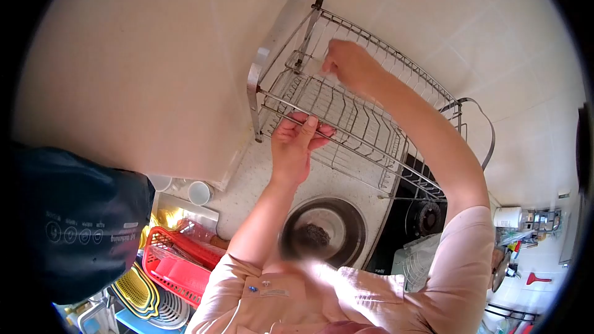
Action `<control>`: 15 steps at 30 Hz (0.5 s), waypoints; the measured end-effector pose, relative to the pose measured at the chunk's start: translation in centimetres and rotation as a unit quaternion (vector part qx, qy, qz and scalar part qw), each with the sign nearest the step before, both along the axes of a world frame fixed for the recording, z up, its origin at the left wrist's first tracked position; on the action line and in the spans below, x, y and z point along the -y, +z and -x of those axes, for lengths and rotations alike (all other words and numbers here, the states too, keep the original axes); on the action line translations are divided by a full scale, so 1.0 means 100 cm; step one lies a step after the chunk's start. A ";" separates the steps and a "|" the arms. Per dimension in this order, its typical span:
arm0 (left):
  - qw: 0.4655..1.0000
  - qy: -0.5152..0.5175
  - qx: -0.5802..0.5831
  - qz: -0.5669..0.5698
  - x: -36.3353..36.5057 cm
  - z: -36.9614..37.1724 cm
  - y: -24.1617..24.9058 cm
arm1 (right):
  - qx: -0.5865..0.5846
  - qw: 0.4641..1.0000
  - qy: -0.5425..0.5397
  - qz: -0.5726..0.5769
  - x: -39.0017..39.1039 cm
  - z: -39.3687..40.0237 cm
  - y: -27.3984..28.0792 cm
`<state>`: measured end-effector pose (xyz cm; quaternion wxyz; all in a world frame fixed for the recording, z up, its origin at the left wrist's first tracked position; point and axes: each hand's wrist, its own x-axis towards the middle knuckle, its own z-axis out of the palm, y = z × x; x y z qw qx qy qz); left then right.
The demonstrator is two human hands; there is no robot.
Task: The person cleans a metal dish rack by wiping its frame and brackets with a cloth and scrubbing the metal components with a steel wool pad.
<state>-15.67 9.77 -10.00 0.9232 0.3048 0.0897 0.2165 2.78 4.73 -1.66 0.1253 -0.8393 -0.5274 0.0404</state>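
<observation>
A two-tier metal wire dish rack (365, 142) stands against the wall. My left hand (297, 139) is closed round its front upper rail, thumb on top and fingers curled under the wire. Over the rack's upper shelf, my right hand (351, 64) is closed with its fingertips pointing down at the wires near the rack's left end. Something pale shows at those fingertips, and I cannot tell what it is. In front of the rack, a round steel bowl (354, 216) holds a dark, rough scouring pad (312, 235).
On the right is a black stove (427, 218). White cups (200, 193) stand at the left on the counter, near a red plastic basket (179, 266). A dark bag (86, 222) fills the left side. Yellow and grey colanders (139, 291) sit below it.
</observation>
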 end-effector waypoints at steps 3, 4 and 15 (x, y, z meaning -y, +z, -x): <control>1.000 -0.009 0.009 -0.001 -0.003 -0.001 0.002 | -0.062 0.997 -0.024 -0.026 -0.006 0.002 0.021; 1.000 -0.013 0.010 0.002 -0.001 0.001 0.002 | -0.142 0.988 -0.034 -0.049 -0.006 0.009 0.025; 1.000 0.000 -0.017 -0.004 0.001 0.003 0.003 | 0.116 0.982 -0.066 -0.133 -0.002 -0.014 0.003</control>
